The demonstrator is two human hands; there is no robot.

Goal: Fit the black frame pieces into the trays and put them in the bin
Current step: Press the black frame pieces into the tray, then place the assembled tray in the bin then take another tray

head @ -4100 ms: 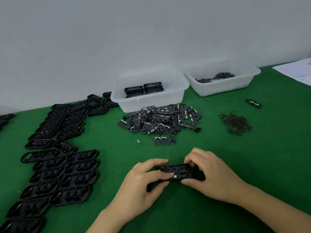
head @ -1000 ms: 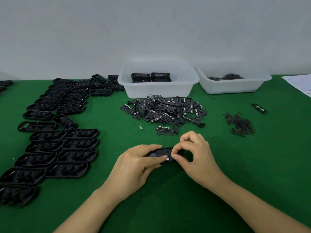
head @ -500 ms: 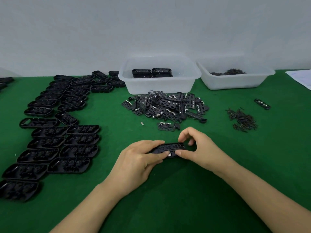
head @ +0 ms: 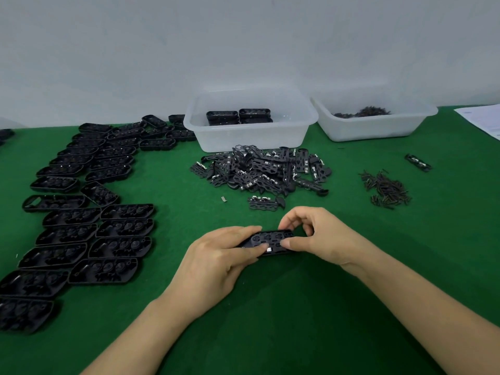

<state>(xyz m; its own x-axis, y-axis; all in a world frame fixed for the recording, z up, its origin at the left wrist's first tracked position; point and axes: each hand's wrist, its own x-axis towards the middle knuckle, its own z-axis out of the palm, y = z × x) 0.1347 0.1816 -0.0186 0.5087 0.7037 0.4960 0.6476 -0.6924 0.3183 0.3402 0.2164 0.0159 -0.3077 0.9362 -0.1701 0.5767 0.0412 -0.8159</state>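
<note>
**Both hands on one tray at the green surface**

Across the green surface [head: 351, 293], rows of trays [head: 89, 212] lie left, a bin [head: 250, 131] holds finished ones, with a frame pile [head: 262, 171] before it. Front centre, the left hand [head: 216, 263] and right hand [head: 319, 236] each keep a pinching grip on a tray [head: 273, 240].

1. Single head view — looks forward and down, close above the hands gripping a tray [head: 272, 240].
2. Beyond that grip: bins [head: 250, 123], wall. Left of it: tray rows [head: 89, 226].
</note>
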